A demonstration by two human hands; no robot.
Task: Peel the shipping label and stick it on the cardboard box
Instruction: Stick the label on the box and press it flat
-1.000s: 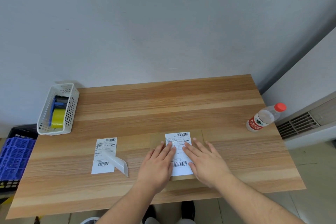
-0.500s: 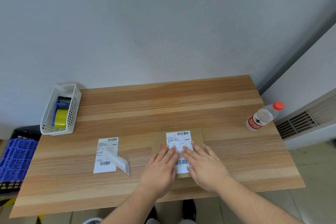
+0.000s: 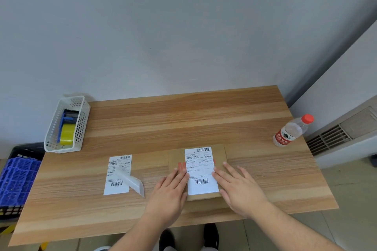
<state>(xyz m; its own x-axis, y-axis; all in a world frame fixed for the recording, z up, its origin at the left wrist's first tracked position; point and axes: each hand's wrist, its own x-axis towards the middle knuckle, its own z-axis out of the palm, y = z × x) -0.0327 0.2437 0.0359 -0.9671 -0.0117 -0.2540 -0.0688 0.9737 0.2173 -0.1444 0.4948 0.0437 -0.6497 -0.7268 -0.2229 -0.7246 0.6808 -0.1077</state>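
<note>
Your table (image 3: 183,120) fills the lower half of the frame. Cardboard box (image 3: 219,154) lies flat at centre-right, shipping label (image 3: 201,170) on top of it. Your left hand (image 3: 170,193) lies flat at the label's left edge, your right hand (image 3: 238,187) at its right edge, both partly on the box. Left of the box, well apart: a second label sheet (image 3: 118,173) with a curled backing strip (image 3: 132,182) lying over its lower right corner. Basket (image 3: 81,124) sits at the table's upper left corner, tape dispenser (image 3: 67,128) in it. Water bottle (image 3: 290,131) stands at the right edge. A crate (image 3: 16,177) is on the floor at the frame's left edge, beside the table.
</note>
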